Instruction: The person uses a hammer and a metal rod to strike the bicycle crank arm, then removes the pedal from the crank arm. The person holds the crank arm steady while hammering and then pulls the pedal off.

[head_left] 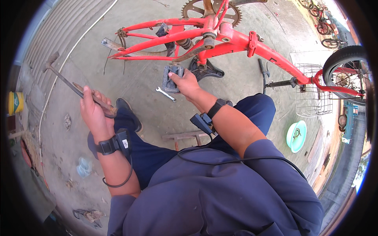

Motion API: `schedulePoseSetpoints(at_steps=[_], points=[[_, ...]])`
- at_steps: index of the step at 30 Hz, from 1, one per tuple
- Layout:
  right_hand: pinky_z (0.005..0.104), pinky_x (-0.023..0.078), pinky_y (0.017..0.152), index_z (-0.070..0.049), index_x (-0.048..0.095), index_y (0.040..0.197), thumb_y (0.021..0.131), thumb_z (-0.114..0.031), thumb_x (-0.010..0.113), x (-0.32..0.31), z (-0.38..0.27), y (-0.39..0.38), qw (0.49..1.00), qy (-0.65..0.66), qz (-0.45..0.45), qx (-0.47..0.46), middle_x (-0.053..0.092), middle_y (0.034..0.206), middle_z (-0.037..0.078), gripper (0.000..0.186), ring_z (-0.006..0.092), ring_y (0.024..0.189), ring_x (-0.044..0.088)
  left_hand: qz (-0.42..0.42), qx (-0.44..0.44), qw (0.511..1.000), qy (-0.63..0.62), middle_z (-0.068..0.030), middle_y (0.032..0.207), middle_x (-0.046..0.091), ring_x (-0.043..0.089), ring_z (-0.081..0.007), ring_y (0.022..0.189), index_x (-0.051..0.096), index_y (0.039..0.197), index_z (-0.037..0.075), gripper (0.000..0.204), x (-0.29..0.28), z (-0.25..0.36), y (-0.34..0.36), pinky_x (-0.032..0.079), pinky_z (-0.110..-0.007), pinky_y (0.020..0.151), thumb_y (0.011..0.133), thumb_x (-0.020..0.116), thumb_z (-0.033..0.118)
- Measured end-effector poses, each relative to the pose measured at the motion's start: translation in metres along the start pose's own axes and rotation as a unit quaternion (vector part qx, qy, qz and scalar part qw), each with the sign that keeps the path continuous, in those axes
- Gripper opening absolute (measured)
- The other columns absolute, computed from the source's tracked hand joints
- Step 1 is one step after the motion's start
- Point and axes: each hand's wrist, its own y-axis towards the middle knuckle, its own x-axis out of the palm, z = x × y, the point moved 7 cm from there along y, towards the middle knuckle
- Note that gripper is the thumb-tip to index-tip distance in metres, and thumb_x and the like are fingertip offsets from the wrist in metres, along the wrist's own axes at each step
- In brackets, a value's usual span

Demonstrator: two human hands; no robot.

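Note:
My left hand [95, 120] is closed around a hammer [65, 78], its rusty head pointing up and away to the left. A brown, pointed piece [103, 105] lies along the handle in the same grip; I cannot tell whether it is part of the hammer. My right hand [187, 85] grips a dark bicycle pedal [170, 80], thumb on top. The pedal sits at the end of the crank arm [195, 52] of a red bicycle frame [165, 38], which is upside down. Below the pedal, a silver wrench [166, 94] lies on the floor.
A black saddle [212, 72] rests under the frame. To the right are a wire basket [309, 103], a front wheel [328, 65] and a mint-green basin [292, 137] with small parts. A low wooden stool [179, 136] stands between my legs. A yellow bucket [15, 103] is far left.

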Motion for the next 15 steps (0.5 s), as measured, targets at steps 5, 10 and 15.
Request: schedulePoseSetpoints(at_steps=[5, 10, 15], points=[[0.0346, 0.059, 0.055, 0.001, 0.057, 0.114, 0.090, -0.032, 0.079, -0.061, 0.004, -0.016, 0.998, -0.044, 0.023, 0.024, 0.070, 0.095, 0.011, 0.047, 0.0184, 0.073, 0.072, 0.002, -0.005, 1.000, -0.012, -0.0003, 0.071, 0.048, 0.047, -0.0111, 0.057, 0.047, 0.089, 0.011, 0.028, 0.000, 0.002, -0.003, 0.042, -0.029, 0.053, 0.108, 0.055, 0.030], [0.0330, 0.056, 0.060, 0.000, 0.059, 0.111, 0.090, -0.030, 0.080, -0.083, 0.004, -0.018, 0.997, -0.037, 0.034, 0.050, 0.071, 0.097, 0.010, 0.042, 0.0162, 0.078, 0.071, -0.013, -0.007, 1.000, -0.018, 0.0000, 0.071, 0.048, 0.048, -0.0106, 0.057, 0.047, 0.089, 0.011, 0.028, -0.002, 0.001, -0.004, 0.042, -0.029, 0.053, 0.108, 0.055, 0.030], [0.0317, 0.054, 0.078, 0.005, 0.061, 0.120, 0.090, -0.027, 0.081, -0.076, -0.011, -0.005, 0.998, 0.063, -0.004, 0.009, 0.072, 0.103, 0.009, 0.049, 0.0160, 0.086, 0.068, -0.029, 0.000, 0.999, -0.030, 0.0000, 0.072, 0.050, 0.049, -0.0106, 0.058, 0.048, 0.091, 0.011, 0.027, -0.003, 0.000, -0.003, 0.044, -0.029, 0.054, 0.108, 0.056, 0.030]])
